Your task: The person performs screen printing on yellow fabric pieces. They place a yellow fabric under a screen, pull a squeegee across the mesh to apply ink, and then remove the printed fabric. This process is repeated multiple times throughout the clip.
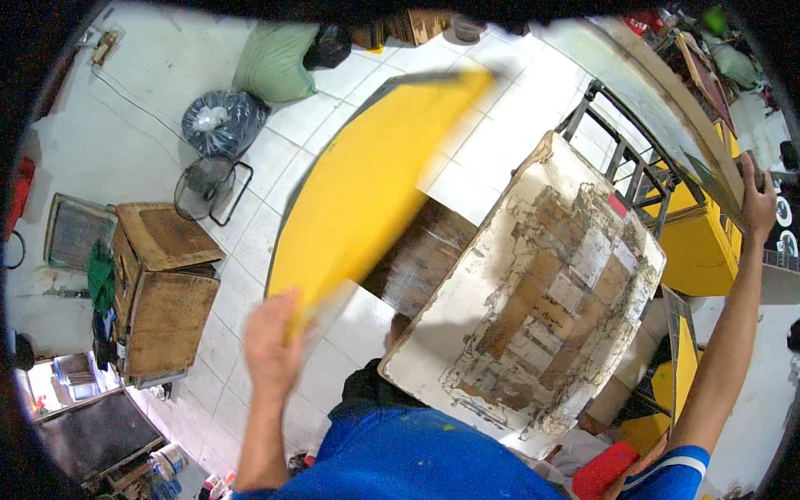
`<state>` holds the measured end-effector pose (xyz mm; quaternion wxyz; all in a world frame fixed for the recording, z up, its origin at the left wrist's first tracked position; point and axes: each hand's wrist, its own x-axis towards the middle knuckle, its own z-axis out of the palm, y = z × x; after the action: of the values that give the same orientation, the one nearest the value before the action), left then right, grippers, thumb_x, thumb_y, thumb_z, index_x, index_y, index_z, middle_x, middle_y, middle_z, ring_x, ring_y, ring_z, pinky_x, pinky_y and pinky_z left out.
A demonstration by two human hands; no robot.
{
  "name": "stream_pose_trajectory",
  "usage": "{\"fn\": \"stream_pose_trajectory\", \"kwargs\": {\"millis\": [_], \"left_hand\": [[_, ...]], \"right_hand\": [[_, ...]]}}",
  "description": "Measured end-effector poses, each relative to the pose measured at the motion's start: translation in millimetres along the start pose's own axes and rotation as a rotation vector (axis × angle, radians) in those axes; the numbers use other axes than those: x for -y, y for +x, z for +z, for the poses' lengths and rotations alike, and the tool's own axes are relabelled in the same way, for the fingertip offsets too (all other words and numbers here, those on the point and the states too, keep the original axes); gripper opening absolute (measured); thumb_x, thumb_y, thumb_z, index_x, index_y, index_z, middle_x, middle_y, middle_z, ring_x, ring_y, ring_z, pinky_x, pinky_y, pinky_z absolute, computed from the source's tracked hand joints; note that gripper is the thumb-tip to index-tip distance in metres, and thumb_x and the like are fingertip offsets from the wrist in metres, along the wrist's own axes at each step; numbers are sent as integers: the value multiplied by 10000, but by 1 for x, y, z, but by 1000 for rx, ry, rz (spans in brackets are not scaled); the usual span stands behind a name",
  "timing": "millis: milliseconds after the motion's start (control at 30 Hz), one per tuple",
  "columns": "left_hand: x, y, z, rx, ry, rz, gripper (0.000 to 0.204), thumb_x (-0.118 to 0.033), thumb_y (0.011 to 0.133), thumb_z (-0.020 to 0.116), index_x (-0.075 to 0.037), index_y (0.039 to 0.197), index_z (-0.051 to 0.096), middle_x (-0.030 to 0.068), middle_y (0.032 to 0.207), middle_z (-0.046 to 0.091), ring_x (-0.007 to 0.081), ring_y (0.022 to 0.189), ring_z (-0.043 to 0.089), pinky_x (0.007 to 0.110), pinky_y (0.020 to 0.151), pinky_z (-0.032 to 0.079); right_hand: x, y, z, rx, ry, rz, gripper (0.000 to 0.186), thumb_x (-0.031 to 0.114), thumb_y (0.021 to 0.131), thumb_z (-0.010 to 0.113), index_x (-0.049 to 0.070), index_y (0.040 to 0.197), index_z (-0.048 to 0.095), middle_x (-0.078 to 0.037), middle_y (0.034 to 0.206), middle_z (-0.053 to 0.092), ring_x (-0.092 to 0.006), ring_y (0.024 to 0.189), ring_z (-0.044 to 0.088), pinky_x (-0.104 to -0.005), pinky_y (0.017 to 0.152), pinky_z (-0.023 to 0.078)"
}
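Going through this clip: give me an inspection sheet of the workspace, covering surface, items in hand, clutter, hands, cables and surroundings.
Surface: pale board, worn and peeling, with brown patches.
Job's things: curved yellow sheet, blurred; long panel at upper right.
Clutter: wooden box, fan, dark plastic bag, green sack.
Hands: left hand grips the yellow sheet's near end; right hand is at the panel's edge, grip unclear.
Cables: thin cord along the white wall at upper left.
Surroundings: white tiled floor; yellow pieces at right.
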<state>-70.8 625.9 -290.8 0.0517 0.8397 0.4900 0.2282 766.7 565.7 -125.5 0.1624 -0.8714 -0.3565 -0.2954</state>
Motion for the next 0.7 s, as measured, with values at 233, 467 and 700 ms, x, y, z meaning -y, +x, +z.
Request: {"fn": "stream_pose_trajectory", "kwargs": {"millis": [233,467,700], "left_hand": [[81,-98,115,-74,-285,-1265,590,-530,977,648,17,760,611,167,765,668,291,732,619,440,711,491],[71,-97,44,-520,-13,-717,604,-473,1010,637,61,730,590,145,661,612,240,610,501,447,603,425],[78,-87,-50,-218,-178,-610,445,-278,1029,671,19,714,570,39,650,567,95,631,467,309,566,381]], "right_hand": [[47,-36,-28,142,107,56,812,824,839,586,106,1178,753,-201,1065,742,-359,1023,710,-440,872,530],[53,-62,-28,-10,31,-23,768,805,830,609,122,1147,762,-193,1072,745,-383,1041,702,-484,907,527],[37,-73,-6,-116,-72,-71,629,676,893,592,109,1113,752,-230,1107,725,-442,1119,652,-522,959,502]]}}
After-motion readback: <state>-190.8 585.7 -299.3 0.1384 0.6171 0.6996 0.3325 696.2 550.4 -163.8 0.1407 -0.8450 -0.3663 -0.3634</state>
